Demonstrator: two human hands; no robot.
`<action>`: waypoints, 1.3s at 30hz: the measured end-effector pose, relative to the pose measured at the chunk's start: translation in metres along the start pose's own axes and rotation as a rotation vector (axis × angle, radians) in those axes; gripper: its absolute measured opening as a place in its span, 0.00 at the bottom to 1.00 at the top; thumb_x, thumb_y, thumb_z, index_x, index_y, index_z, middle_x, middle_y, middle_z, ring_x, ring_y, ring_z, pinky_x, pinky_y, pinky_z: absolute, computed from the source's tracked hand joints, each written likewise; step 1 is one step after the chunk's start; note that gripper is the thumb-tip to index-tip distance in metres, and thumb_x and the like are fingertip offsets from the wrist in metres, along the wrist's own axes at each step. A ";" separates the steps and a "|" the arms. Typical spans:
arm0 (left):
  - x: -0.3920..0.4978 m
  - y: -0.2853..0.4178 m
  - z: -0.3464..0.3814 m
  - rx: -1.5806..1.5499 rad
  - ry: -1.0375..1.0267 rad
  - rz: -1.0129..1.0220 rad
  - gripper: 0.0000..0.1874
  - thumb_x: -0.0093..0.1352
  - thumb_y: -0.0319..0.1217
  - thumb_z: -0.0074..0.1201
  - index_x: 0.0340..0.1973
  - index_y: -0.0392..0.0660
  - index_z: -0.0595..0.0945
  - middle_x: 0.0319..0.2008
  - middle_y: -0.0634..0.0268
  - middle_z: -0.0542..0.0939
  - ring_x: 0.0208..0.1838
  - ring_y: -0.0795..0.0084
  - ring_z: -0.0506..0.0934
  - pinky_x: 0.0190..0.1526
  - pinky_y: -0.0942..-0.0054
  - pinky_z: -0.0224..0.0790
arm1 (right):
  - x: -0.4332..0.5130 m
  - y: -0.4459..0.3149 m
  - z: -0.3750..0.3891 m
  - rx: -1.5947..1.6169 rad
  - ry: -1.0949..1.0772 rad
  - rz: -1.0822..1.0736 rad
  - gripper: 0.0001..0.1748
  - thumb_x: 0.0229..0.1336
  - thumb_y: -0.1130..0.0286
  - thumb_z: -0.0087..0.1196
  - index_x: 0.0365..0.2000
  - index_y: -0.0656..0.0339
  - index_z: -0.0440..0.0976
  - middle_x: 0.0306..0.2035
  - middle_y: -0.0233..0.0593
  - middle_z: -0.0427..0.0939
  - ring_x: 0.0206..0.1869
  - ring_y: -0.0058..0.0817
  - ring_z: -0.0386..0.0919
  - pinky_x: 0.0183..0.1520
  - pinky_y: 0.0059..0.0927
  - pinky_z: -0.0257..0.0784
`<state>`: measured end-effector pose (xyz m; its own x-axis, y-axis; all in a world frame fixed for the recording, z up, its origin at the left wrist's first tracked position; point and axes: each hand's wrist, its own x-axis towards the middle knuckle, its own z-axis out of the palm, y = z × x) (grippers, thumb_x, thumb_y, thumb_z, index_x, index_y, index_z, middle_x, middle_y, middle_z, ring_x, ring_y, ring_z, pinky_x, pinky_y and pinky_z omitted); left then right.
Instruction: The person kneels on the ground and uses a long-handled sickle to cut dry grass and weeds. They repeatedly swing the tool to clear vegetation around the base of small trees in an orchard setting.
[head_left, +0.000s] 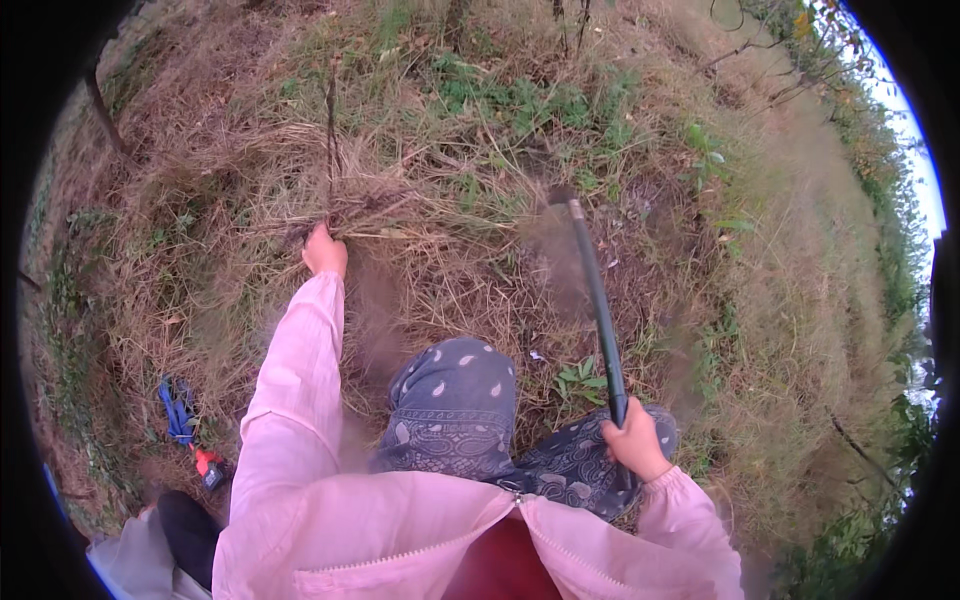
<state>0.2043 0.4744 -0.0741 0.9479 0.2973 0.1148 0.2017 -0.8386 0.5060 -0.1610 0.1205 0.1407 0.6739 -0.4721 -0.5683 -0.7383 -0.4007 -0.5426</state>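
My left hand (325, 251) is closed around a bunch of dry grass and thin stalks (367, 210), out at arm's length left of centre. A thin dark upright stem (331, 135) rises just beyond that hand. On the right, my right hand (639, 441) grips the lower end of a long-handled hand tool (601, 315) with a dark green shaft. A bare metallic band (576, 210) shows near the tool's far end. Its head lies blurred against the grass, so its shape cannot be told. The tool and the held bunch are apart.
A red and black device (207, 465) with a blue strap or cloth (177, 411) lies in the grass at left. Pale cloth (135, 555) and a dark rounded thing (187, 532) are at lower left. A slender trunk (103, 112) stands far left; a leafy plant (581, 381) grows before my knees.
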 end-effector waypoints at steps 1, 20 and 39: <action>-0.002 0.000 -0.002 -0.014 -0.013 0.022 0.21 0.54 0.24 0.46 0.44 0.49 0.78 0.38 0.52 0.79 0.45 0.51 0.76 0.46 0.57 0.65 | 0.001 0.001 -0.003 -0.005 0.083 -0.020 0.13 0.49 0.74 0.55 0.28 0.68 0.60 0.14 0.41 0.71 0.12 0.28 0.73 0.15 0.31 0.68; -0.045 -0.011 0.013 -0.084 -0.064 0.084 0.24 0.50 0.19 0.47 0.44 0.46 0.79 0.35 0.49 0.77 0.42 0.48 0.72 0.46 0.57 0.63 | 0.357 -0.189 0.001 -0.652 0.410 -0.306 0.14 0.54 0.69 0.51 0.38 0.68 0.67 0.35 0.56 0.78 0.40 0.45 0.78 0.42 0.40 0.75; -0.055 -0.004 0.004 -0.236 0.052 0.150 0.22 0.49 0.18 0.48 0.41 0.44 0.80 0.34 0.50 0.79 0.42 0.50 0.75 0.46 0.61 0.66 | 0.029 0.150 -0.139 -0.808 0.312 -0.107 0.16 0.41 0.71 0.57 0.32 0.64 0.65 0.21 0.56 0.75 0.27 0.54 0.75 0.31 0.49 0.70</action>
<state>0.1529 0.4594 -0.0861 0.9477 0.2062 0.2436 -0.0083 -0.7470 0.6648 -0.2568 -0.0627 0.1290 0.7897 -0.5460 -0.2797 -0.5449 -0.8337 0.0891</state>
